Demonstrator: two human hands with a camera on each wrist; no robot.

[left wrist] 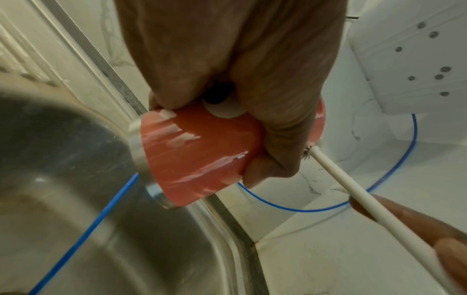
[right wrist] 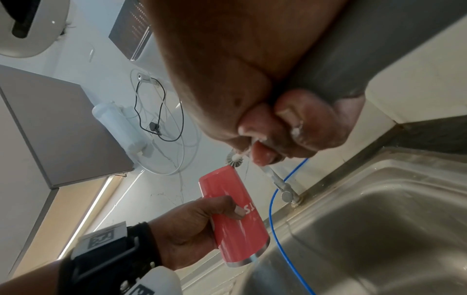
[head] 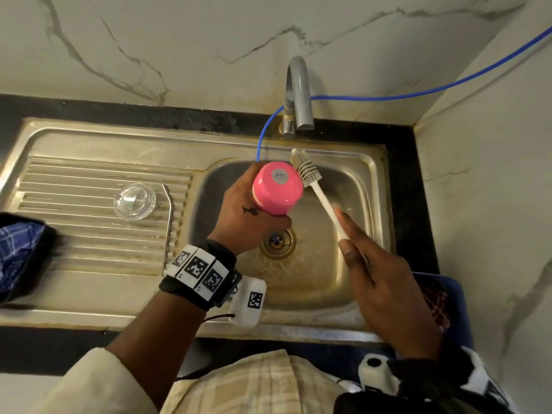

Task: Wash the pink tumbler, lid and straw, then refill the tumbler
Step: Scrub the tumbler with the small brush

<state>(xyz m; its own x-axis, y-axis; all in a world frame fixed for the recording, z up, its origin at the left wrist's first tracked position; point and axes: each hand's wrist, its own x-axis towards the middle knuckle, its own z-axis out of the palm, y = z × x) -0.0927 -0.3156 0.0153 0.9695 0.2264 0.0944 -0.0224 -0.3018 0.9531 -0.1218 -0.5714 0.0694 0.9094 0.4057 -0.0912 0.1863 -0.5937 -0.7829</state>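
Tumbler wash in progress; lid and straw set aside, refill not begun.

I note the left hand (head: 248, 216) with fingers curled round the pink tumbler (head: 277, 188), held mouth-down over the sink basin (head: 363, 186), its base turned up toward the head camera. The right hand (head: 385, 279) holds the white bottle brush (head: 310, 177) by its handle, thumb and fingers pressed along it, bristle head touching the tumbler's side near the base. I judge the outside is being scrubbed (whether the inside is already done I cannot tell). The clear lid (head: 135, 201) lies on the drainboard, beside what looks like the metal straw (head: 170, 222); neither shows suds. No water runs from the tap (head: 298, 94). Rinsing, lid, straw and refill remain, in my judgement.
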